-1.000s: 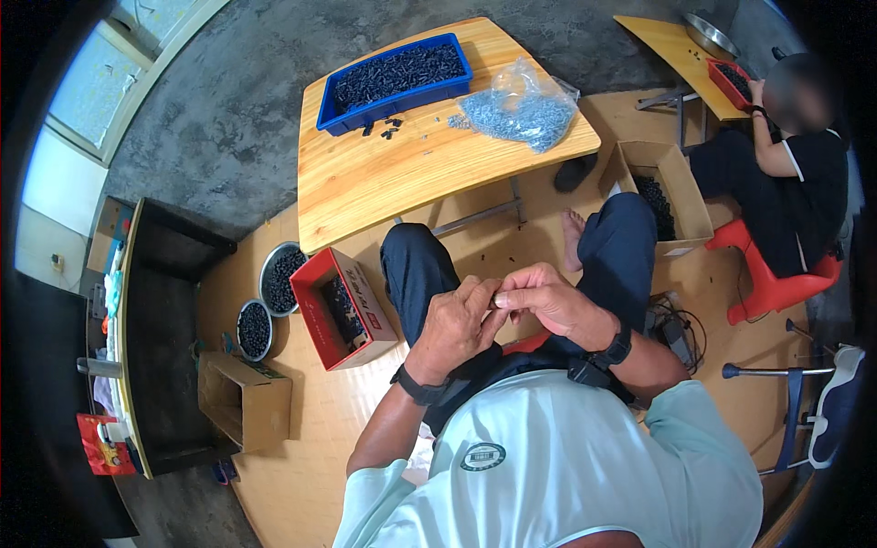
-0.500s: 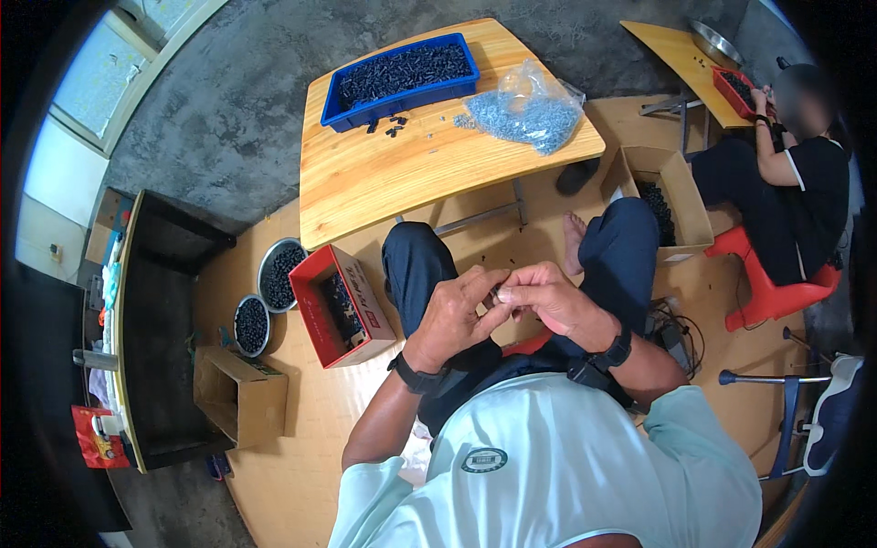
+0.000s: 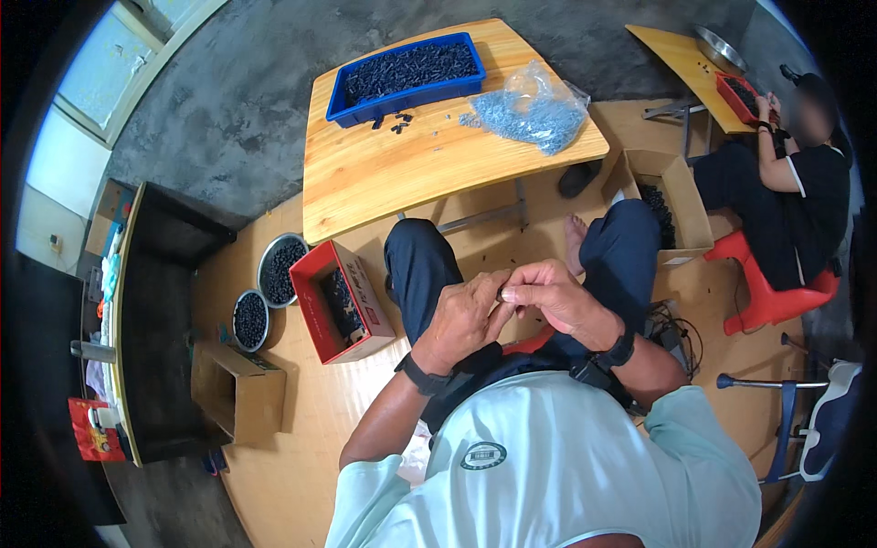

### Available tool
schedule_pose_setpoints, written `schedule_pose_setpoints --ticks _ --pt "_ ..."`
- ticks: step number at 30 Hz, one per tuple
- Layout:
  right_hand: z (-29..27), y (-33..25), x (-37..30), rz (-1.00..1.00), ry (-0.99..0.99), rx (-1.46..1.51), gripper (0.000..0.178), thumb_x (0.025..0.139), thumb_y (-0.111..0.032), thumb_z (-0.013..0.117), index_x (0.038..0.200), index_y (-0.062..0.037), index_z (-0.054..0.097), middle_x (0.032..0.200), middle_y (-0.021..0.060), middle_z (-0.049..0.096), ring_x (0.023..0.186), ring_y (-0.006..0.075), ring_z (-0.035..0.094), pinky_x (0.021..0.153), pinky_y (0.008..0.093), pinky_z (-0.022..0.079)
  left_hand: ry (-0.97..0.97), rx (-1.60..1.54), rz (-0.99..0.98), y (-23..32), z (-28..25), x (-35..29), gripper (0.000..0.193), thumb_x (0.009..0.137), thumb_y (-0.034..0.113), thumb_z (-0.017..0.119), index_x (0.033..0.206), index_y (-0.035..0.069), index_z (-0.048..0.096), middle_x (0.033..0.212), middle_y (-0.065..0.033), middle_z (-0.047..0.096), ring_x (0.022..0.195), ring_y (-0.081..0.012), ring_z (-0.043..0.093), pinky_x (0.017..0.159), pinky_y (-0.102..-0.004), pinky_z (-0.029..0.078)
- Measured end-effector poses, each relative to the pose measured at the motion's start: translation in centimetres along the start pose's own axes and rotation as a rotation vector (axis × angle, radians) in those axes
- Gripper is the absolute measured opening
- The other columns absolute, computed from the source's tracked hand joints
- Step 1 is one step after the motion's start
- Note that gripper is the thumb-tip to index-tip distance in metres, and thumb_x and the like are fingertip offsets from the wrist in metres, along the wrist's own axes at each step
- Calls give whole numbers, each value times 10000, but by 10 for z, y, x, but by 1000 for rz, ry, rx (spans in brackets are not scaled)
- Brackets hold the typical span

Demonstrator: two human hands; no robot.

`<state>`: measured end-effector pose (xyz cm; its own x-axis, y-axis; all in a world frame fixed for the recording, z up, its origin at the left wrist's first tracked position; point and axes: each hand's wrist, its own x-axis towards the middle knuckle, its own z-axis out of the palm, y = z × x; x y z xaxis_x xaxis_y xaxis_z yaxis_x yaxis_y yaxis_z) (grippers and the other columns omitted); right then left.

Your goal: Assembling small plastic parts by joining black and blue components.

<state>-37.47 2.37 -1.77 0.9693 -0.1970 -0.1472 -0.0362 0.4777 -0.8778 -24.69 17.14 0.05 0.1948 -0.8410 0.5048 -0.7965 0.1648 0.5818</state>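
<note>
Above my lap, my left hand (image 3: 459, 320) and my right hand (image 3: 554, 300) meet fingertip to fingertip. Both are closed in a pinch around a small dark piece (image 3: 501, 293). Fingers cover most of it, so its exact kind cannot be made out. On the wooden table (image 3: 365, 192) ahead sits a blue tray (image 3: 408, 102) heaped with short black pieces. Several more black pieces (image 3: 399, 125) lie loose in front of it. To the tray's right is a clear plastic bag (image 3: 539, 114) full of small blue-grey parts.
At my left stand a red box (image 3: 315, 320), two metal bowls (image 3: 265, 274) of black pieces and a cardboard box (image 3: 256, 402). Another cardboard box (image 3: 690, 215) stands by my right knee. A person (image 3: 776, 192) sits on a red stool (image 3: 776, 292) at the far right, hands at a red tray.
My fingertips have shifted slightly around the small piece, and my left fingers sit closer together. The view has tilted a little; the furniture stays put.
</note>
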Motion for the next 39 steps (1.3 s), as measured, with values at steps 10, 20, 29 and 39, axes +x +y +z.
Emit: schedule_pose_setpoints --ticks 10,20,29,39 --pt "-4 9 9 -21 7 -58 165 915 -180 719 889 -17 726 821 42 708 709 88 622 625 237 501 68 29 93 -23 12 -7 337 858 83 729 1153 -10 595 851 -171 671 719 -330 694 616 -376 547" --pt "-9 -2 3 -101 76 -331 144 939 -136 708 979 0 734 841 39 713 731 57 628 617 219 506 -52 -353 -239 -3 -13 6 337 839 11 750 1157 -54 655 910 -110 717 759 -140 711 667 -259 556" --pt "5 -6 -6 -172 56 -349 129 941 -84 693 992 31 720 822 40 714 727 74 649 662 228 539 46 -706 -396 -1 -11 -3 129 950 22 666 1040 -54 718 893 -81 674 698 -111 650 598 -241 527" --pt "6 -8 -9 -81 48 -209 133 953 -106 689 959 23 720 807 48 702 730 79 643 654 235 536 109 -705 -423 2 -4 -6 125 939 16 673 1033 -43 730 877 -73 636 656 -111 626 575 -232 499"
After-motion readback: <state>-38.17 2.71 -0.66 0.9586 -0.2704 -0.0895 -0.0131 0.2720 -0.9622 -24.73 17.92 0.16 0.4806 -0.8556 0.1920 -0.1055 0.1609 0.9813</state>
